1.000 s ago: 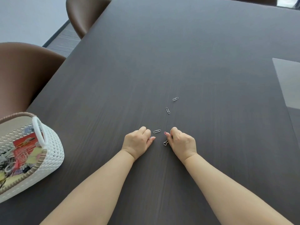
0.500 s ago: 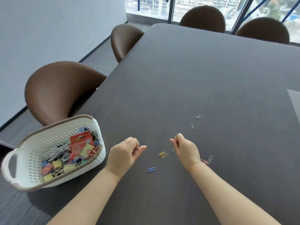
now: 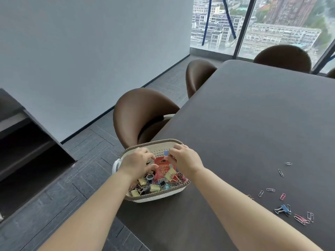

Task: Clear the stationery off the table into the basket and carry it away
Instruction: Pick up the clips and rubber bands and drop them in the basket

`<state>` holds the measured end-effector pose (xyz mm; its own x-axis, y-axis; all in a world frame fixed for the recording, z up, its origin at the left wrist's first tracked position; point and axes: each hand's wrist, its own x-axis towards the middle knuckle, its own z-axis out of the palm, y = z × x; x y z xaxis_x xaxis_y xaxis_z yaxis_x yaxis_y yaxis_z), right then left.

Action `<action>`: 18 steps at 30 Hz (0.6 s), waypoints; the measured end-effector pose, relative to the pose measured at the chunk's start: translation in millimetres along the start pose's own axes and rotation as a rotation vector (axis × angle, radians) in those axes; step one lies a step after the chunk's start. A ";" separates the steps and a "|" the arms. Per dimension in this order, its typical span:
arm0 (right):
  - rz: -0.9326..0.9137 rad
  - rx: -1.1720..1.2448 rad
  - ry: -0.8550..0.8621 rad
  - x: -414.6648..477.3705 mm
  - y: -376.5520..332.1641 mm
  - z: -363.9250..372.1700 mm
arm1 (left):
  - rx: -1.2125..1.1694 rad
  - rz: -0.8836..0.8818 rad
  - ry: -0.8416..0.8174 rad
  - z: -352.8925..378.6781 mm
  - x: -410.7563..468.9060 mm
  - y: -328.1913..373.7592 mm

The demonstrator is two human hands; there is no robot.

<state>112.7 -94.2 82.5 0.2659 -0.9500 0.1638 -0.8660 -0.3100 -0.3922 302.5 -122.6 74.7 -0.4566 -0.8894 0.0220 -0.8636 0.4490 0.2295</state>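
Basket [image 3: 164,195], white perforated with brown woven rim, sits at near left edge of dark table [image 3: 253,124], filled with binder clips, paper clips and red packet [image 3: 163,169]. Left hand [image 3: 138,163] and right hand [image 3: 184,158] both over basket, fingers curled downward; cannot tell whether either holds anything. Loose paper clips [image 3: 280,172] scattered on table well to right, blue binder clip [image 3: 284,209] among them. Brown chair [image 3: 137,113] just behind basket.

Paper clips [image 3: 280,172] right of basket [image 3: 159,195]
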 end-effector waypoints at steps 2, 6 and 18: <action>-0.015 -0.035 -0.036 0.8 -0.9 3.1 | 0.126 0.048 0.019 0.3 -0.7 -5.0; 0.036 -0.152 -0.041 -3.0 -2.7 4.0 | 0.213 0.051 0.078 -1.7 -4.7 -2.2; 0.035 -0.012 -0.068 -23.3 5.2 -5.4 | 0.105 0.056 0.206 4.2 -16.6 2.8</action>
<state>99.7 -73.5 81.5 0.2635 -0.9606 0.0885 -0.8801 -0.2769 -0.3858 306.7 -106.2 70.9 -0.4606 -0.8568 0.2320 -0.8605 0.4951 0.1200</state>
